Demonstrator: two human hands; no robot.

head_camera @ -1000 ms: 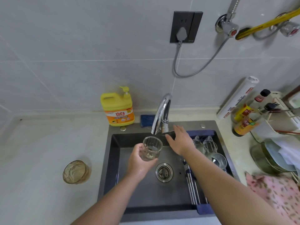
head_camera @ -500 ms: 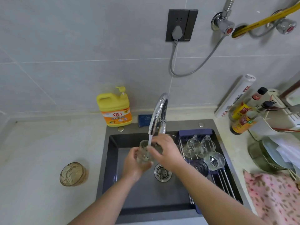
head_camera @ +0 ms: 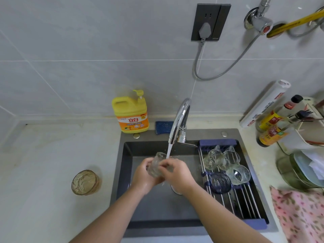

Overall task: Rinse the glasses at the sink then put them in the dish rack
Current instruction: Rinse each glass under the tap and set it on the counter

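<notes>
Over the dark sink (head_camera: 126, 165) both my hands hold a clear ribbed glass (head_camera: 156, 166) under the running chrome tap (head_camera: 178, 121). My left hand (head_camera: 143, 176) grips its base and side. My right hand (head_camera: 177, 172) curls round its right side, fingers at the rim. Water streams from the spout onto the glass. An amber glass (head_camera: 85, 182) stands on the counter to the left. The blue roll-up dish rack (head_camera: 245, 199) spans the sink's right half and carries several glasses (head_camera: 220, 158), one of them dark blue (head_camera: 220, 182).
A yellow detergent jug (head_camera: 130, 114) and a blue sponge (head_camera: 164, 127) stand behind the sink. Bottles (head_camera: 270, 130), a foil roll (head_camera: 264, 104) and stacked dishes (head_camera: 301, 171) crowd the right counter. A pink floral cloth (head_camera: 298, 214) lies at the lower right.
My right hand left the tap lever and came onto the glass. Water now runs from the spout. The glass has tilted over between both hands.
</notes>
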